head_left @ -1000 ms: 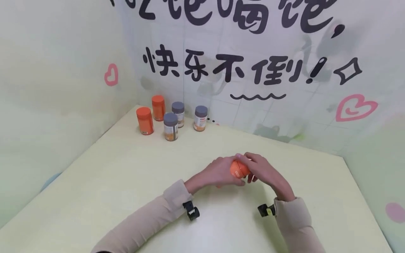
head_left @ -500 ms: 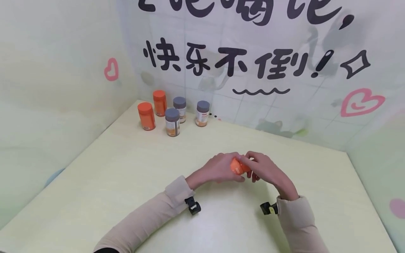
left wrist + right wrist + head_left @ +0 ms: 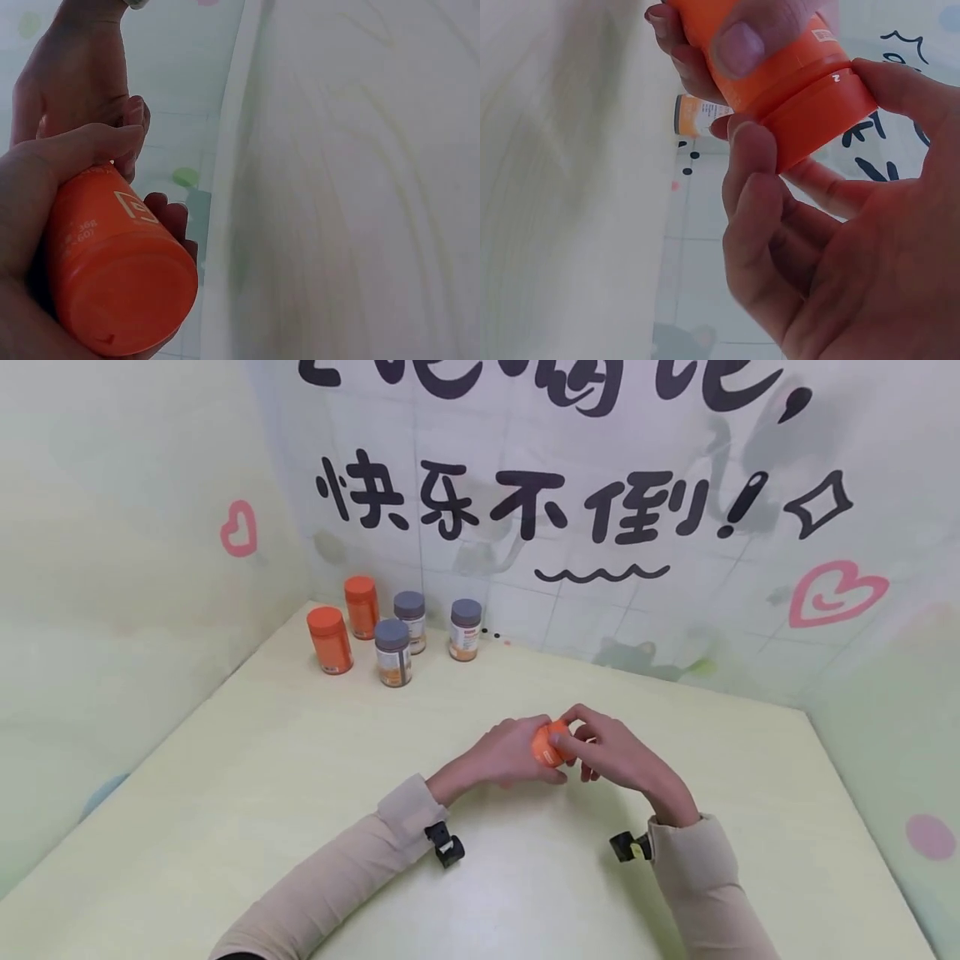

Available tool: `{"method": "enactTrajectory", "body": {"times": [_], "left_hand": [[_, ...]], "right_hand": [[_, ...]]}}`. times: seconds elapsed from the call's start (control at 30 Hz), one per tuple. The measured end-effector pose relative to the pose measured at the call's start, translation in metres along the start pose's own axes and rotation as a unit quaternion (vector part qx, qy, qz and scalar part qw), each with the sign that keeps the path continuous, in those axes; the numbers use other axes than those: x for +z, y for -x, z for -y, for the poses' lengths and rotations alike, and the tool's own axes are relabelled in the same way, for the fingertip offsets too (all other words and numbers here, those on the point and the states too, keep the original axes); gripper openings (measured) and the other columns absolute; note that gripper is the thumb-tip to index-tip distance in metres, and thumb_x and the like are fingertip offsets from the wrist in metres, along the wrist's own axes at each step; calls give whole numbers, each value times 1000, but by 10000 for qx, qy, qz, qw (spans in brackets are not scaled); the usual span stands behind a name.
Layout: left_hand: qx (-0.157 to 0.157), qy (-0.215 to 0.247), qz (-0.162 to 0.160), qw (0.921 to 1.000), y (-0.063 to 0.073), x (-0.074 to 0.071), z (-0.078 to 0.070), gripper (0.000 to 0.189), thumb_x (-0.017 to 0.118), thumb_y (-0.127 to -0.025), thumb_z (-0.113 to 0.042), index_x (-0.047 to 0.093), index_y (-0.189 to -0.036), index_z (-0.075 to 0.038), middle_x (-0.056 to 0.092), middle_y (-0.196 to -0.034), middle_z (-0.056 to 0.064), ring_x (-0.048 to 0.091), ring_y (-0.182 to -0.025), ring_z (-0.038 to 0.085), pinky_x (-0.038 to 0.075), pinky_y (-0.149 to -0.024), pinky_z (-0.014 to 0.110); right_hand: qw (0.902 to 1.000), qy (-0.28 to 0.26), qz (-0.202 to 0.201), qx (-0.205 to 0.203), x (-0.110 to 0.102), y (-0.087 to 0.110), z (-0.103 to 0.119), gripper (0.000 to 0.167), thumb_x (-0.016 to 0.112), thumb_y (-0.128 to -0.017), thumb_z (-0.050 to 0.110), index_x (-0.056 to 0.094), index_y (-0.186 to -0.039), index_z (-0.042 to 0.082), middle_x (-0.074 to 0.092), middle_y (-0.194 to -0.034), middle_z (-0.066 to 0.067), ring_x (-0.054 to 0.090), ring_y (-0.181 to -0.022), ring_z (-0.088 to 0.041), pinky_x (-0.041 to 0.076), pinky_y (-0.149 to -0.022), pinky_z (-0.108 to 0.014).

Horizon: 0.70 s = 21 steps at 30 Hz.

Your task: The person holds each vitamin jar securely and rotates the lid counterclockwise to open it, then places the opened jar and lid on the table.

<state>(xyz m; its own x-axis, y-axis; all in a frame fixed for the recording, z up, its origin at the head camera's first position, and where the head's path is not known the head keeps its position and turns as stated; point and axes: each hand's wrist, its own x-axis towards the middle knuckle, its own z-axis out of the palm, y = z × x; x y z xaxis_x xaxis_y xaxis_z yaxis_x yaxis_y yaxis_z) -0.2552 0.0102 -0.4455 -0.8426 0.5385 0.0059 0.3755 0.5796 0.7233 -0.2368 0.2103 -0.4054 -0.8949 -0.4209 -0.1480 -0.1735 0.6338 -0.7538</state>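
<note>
Both hands are on one orange bottle (image 3: 543, 748), held tilted above the table. My left hand (image 3: 513, 750) wraps its body; in the left wrist view the round base faces the camera and white print shows on the side. In the right wrist view, the left thumb (image 3: 739, 46) presses along the body. My right hand (image 3: 611, 752) pinches the ridged-off orange lid (image 3: 821, 116) between thumb and fingertips. The lid sits on the bottle's end, with a seam line between lid and body. The right palm stays apart from the lid.
Two orange bottles (image 3: 330, 641) and several grey-capped jars (image 3: 393, 653) stand upright at the table's back left corner. A printed cloth wall (image 3: 525, 593) rises behind the pale table (image 3: 337, 752). Side walls close in the left and right.
The right hand's fingers have shifted around the lid, with the thumb now lower on its near side. The left hand keeps its grip on the bottle. The head view has shifted slightly.
</note>
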Motion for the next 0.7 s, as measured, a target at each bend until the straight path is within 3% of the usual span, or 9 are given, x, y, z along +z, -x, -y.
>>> {"method": "enactTrajectory", "body": {"times": [0.2,0.43,0.57,0.7], "left_hand": [[-88,10,-139,9999,4,0,7,44,86,-79,-41,60,-108,-21,65,-87,-6,60,-71,12,47,-62,26],[-16,53,-149,9999,2,0,6,45,86,-80,-40,60,-111,-22,66,-91,-8,61,-75,11,49,-64,25],[-59,-19,-88,9999,3,-1,3,43,85,-80,-41,59,-110,-21,66,-89,-7,61,-71,12,48,-60,25],[-154,-72,-86,9998,3,0,2,45,85,-80,-41,60,-111,-21,65,-89,-6,60,-71,12,48,-60,25]], "right_hand": [[9991,119,116,-398,3,-2,2,34,60,-103,39,57,-129,18,69,-107,-16,69,-85,-35,59,-72,-44],[9984,443,-281,-227,2,-3,0,44,54,-104,52,58,-134,20,66,-129,-11,67,-104,-28,58,-80,-38],[9989,374,-279,52,3,-2,-2,48,52,-104,54,57,-133,16,69,-122,-11,67,-100,-29,58,-78,-40],[9981,454,-203,355,3,-1,-1,51,49,-103,60,62,-119,14,70,-101,-9,68,-86,-29,57,-72,-39]]}}
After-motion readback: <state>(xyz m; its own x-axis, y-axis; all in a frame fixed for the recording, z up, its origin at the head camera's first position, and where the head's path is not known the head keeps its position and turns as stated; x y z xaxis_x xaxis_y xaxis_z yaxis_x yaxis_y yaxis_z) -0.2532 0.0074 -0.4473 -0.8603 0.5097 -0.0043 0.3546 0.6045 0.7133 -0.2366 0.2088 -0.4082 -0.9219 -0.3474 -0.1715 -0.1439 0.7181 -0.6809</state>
